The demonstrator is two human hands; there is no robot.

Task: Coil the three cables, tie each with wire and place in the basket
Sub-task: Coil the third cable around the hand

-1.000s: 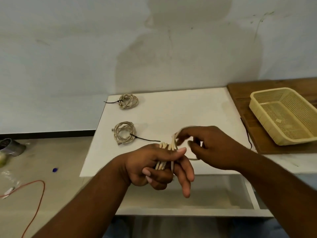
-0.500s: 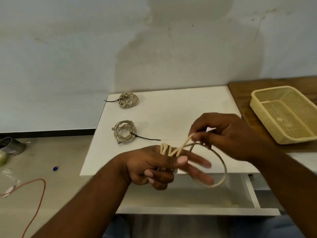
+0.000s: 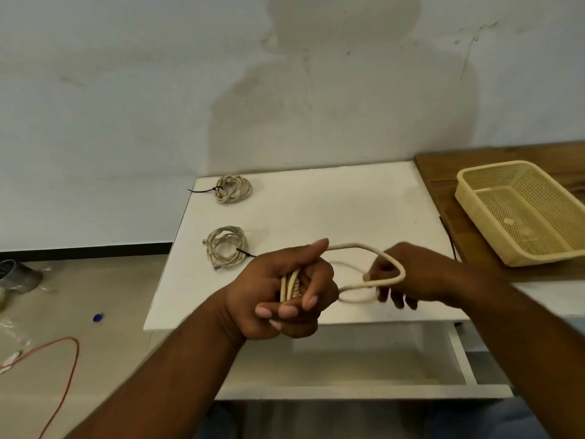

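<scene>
Here the white table point(image 3: 316, 210) carries two coiled cables (each tied with black wire): the far coil point(image 3: 233, 193) and the near coil point(image 3: 225, 250). The empty basket point(image 3: 468, 191) sits apart on the wooden surface point(image 3: 443, 172). The left hand point(image 3: 278, 296) is clenched around the third cable point(image 3: 354, 247); the right hand point(image 3: 408, 277) pinches its loose loop just beside it.

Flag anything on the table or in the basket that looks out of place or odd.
Nothing is damaged or spilled. The two tied coils lie on the white table, not in the yellow basket, which holds only a few small pale scraps. The third cable is half-coiled between the left hand and right hand.
</scene>
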